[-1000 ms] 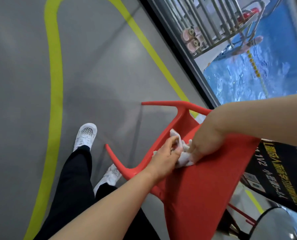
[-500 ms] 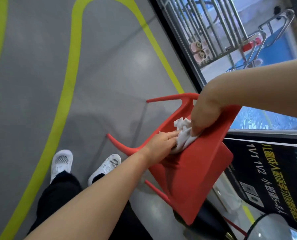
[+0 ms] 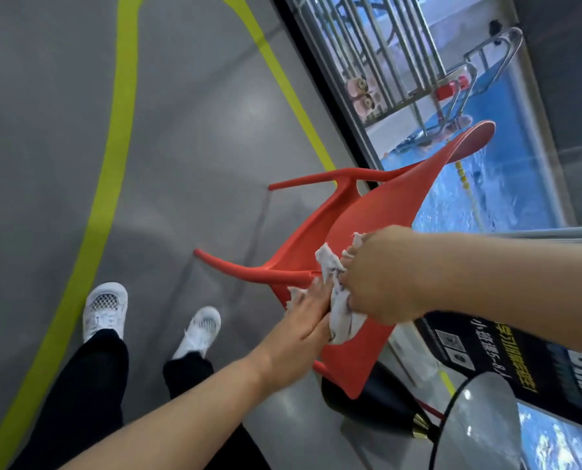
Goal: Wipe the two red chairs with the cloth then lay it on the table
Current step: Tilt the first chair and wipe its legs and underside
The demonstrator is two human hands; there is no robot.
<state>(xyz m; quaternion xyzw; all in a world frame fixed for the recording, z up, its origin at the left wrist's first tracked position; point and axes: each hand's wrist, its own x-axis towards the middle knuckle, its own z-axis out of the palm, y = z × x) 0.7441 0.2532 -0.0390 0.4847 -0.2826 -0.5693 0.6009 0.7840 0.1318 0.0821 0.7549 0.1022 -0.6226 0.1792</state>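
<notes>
White shoes (image 3: 106, 308) lower left on grey floor (image 3: 198, 113) with a yellow line (image 3: 120, 130). Centre – left hand (image 3: 303, 330) flat, fingers extended, pressing white cloth (image 3: 338, 313) onto red chair (image 3: 384, 212). Right hand (image 3: 381, 276) clenched around the cloth's upper part – pool water (image 3: 452, 205) upper right.

You have one view only, from the camera on your head, tilted steeply down and strongly rolled. It sits close over the red chair (image 3: 377, 225) and both forearms, with the grey floor (image 3: 198, 130) and your white shoes (image 3: 104, 308) below.
</notes>
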